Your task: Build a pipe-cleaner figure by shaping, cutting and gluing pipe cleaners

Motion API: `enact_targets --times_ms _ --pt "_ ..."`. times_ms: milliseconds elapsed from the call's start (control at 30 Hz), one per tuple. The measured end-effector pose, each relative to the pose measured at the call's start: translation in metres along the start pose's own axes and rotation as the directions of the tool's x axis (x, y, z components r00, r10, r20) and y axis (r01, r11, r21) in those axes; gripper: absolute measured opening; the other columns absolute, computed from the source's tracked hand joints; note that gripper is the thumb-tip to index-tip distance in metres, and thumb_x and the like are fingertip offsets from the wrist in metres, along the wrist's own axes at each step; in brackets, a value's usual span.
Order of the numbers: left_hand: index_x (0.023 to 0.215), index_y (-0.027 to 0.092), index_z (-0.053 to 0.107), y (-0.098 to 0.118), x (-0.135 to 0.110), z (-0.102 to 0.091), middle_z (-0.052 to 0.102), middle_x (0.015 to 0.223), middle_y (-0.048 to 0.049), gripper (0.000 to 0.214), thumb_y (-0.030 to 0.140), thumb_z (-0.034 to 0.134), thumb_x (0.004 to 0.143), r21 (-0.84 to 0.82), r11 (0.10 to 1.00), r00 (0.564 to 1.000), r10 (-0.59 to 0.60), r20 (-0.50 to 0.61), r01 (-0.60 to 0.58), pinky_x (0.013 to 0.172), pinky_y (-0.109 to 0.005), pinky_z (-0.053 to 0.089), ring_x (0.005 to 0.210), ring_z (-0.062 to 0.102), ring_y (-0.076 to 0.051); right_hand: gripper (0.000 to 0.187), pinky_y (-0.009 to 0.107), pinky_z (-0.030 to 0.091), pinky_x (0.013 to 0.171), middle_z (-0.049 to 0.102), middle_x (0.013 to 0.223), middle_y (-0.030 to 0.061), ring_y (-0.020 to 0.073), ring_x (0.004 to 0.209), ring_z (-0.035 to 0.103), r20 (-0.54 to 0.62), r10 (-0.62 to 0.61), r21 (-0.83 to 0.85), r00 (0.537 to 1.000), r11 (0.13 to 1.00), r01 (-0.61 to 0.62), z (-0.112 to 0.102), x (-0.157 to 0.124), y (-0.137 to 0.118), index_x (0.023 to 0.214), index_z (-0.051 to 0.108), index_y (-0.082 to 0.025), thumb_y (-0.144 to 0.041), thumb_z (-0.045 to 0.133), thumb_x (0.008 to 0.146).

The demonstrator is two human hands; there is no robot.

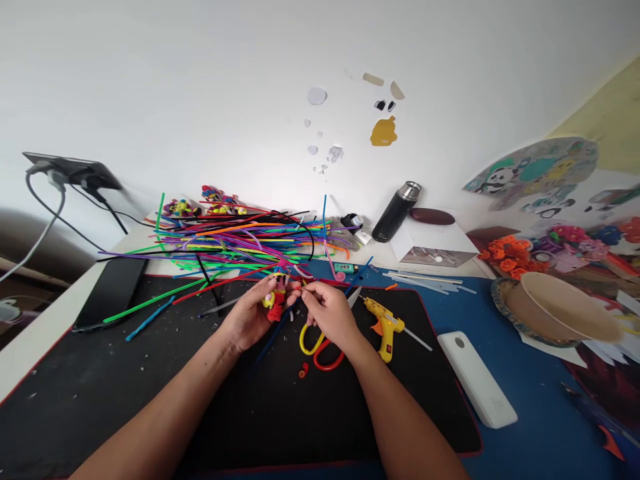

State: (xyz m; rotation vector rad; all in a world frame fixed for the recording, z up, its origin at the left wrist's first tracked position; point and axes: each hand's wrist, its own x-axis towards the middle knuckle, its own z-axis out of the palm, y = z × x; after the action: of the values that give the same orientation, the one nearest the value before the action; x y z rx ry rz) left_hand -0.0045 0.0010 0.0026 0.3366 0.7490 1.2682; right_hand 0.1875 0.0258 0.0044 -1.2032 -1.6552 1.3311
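A small figure (277, 301) made of pipe cleaners, red below with yellow, pink and blue parts above, is gripped by my left hand (254, 313). Close beside it my right hand (325, 308) is pinched with thumb and forefinger together at a small yellowish bit, too small to make out fully. Under my right hand lie scissors (327, 363) with one yellow and one red handle loop. A small red and orange curl (303, 371) rests on the black mat (240, 427) below them.
A heap of colored pipe cleaners (235, 240) lies behind my hands. To the right are a yellow glue gun (385, 327) and a white power bank (477, 379). Farther back stands a black thermos (397, 212) beside a white box (435, 243). A phone (111, 293) lies left.
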Motion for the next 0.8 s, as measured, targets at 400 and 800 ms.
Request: enact_targets --times_ms 400,800 --pt "0.099 0.009 0.077 0.0069 -0.0025 0.0072 0.083 0.097 -0.0182 0.015 0.015 0.064 0.100 -0.067 0.998 0.995 -0.027 -0.091 0.021 0.081 -0.028 0.070 0.092 0.083 -0.027 0.032 0.025 0.047 0.048 0.055 0.059 -0.0062 0.0147 0.046 0.062 -0.067 0.007 0.151 0.998 0.989 0.003 -0.0070 0.0024 -0.0029 0.094 0.069 -0.021 -0.054 0.066 0.096" --pt "0.098 0.011 0.079 0.0012 -0.0017 0.0034 0.083 0.102 -0.0193 0.008 0.016 0.074 0.094 -0.015 1.000 0.999 -0.013 -0.043 0.012 0.082 -0.032 0.070 0.095 0.083 -0.030 0.017 0.028 0.050 0.055 0.056 0.061 -0.0065 0.0155 0.049 0.064 -0.086 -0.058 -0.024 0.995 0.998 0.056 -0.0033 0.0000 -0.0021 0.098 0.070 -0.024 -0.041 0.066 0.097"
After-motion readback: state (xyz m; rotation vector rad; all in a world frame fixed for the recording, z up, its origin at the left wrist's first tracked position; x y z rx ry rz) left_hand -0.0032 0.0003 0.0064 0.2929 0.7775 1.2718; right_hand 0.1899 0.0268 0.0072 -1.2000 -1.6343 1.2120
